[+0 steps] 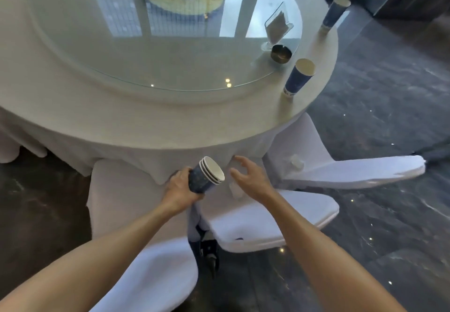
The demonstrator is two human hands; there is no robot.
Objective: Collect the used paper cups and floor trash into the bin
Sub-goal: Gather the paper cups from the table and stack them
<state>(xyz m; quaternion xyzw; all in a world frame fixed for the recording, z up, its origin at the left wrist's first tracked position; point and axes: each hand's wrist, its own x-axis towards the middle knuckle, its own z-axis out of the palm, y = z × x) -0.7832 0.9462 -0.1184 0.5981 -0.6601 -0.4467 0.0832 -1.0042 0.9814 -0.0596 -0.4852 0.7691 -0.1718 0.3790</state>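
Observation:
My left hand [181, 190] grips a nested stack of blue paper cups [207, 176], tilted with the white rims pointing right, in front of the table's near edge. My right hand [250, 177] hovers just right of the stack, fingers spread and holding nothing. A blue paper cup [298, 76] stands upright at the table's right edge. Another blue cup [334, 12] stands farther back along the same edge. No bin is in view.
A round table with a white cloth [170, 122] carries a glass turntable [170, 51], a dark ashtray [281, 53] and a clear napkin holder [277, 27]. White-covered chairs [267, 219] crowd the near side. A crumpled white item [295, 162] lies on the right chair. Dark glossy floor lies to the right.

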